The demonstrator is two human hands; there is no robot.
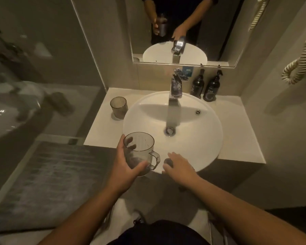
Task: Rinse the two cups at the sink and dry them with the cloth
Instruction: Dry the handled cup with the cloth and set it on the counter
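Note:
My left hand (125, 161) grips a clear smoky cup with a handle (140, 152), held upright over the sink's near left rim, the handle pointing right. My right hand (179, 167) hovers palm down over the sink's front rim, fingers spread, holding nothing. A second ribbed smoky cup (119, 107) without a handle stands upright on the counter left of the basin. The round white sink (201, 142) has a chrome tap (175, 89) at the back and a drain (169, 131) in the middle. I cannot tell if water runs. No cloth is in view.
Two dark pump bottles (206, 85) stand on the counter behind the sink at the right. A mirror (184, 29) hangs above. A coiled cord (300, 62) hangs on the right wall. A glass partition (42, 59) is at the left, a grey mat (48, 183) on the floor.

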